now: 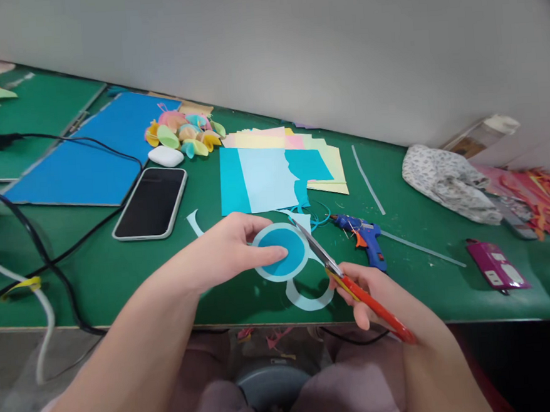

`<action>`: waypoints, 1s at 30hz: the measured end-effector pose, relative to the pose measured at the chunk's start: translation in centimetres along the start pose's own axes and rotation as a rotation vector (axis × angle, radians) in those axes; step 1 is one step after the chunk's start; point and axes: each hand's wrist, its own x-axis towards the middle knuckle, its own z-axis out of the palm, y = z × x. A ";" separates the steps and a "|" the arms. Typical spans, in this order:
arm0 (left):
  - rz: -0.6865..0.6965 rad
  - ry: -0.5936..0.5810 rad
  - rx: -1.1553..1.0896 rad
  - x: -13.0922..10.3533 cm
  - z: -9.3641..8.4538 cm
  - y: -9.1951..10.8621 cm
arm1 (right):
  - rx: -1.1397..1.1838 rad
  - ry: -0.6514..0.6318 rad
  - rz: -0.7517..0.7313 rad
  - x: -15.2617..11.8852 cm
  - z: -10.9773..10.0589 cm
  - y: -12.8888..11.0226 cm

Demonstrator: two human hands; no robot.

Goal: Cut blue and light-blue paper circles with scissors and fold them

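Observation:
My left hand (240,249) pinches a paper circle (293,247), bright teal in the middle with a pale blue border, its thumb lying across the teal face. In my right hand (368,287) is a pair of scissors (323,253) with red handles, the blades pointing up and left beside the circle's right edge. Whether the blades are touching the paper I cannot tell. A curved pale blue paper strip (310,301) hangs or lies just below the circle. Behind the hands are sheets of teal and pale blue paper (266,178).
A blue glue gun (369,240) lies right of the paper, with a clear glue stick in its back. To the left are a phone (151,203), a white oval object (166,156), paper flowers (187,130) and a blue board (92,153). Black cables cross the left side.

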 end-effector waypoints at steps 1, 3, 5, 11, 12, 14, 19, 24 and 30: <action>-0.004 0.001 0.004 0.0 0.0 0.0 | 0.000 -0.001 -0.001 0.0 0.0 0.0; -0.008 0.003 0.011 0.0 0.0 0.0 | -0.001 -0.006 0.004 0.0 -0.1 0.0; -0.007 0.004 0.012 0.0 -0.1 -0.1 | -0.015 -0.013 0.020 -0.1 -0.2 -0.1; -0.002 -0.024 0.020 0.1 -0.3 -0.5 | -0.069 -0.013 0.042 -0.5 -0.4 -0.5; -0.001 -0.028 0.030 0.1 -0.3 -0.5 | -0.070 -0.013 0.045 -0.6 -0.5 -0.4; -0.004 -0.040 0.050 0.1 -0.4 -0.6 | -0.064 -0.012 0.056 -0.6 -0.6 -0.3; 0.000 -0.076 0.046 0.1 -0.4 -0.6 | -0.065 0.001 0.047 -0.5 -1.1 0.1; 0.027 -0.047 -0.025 -0.1 0.2 -0.8 | -0.026 0.087 -0.199 -0.4 -1.5 0.0; 0.026 0.097 -0.217 0.1 1.5 -1.4 | 0.093 0.368 -0.471 0.7 0.0 0.2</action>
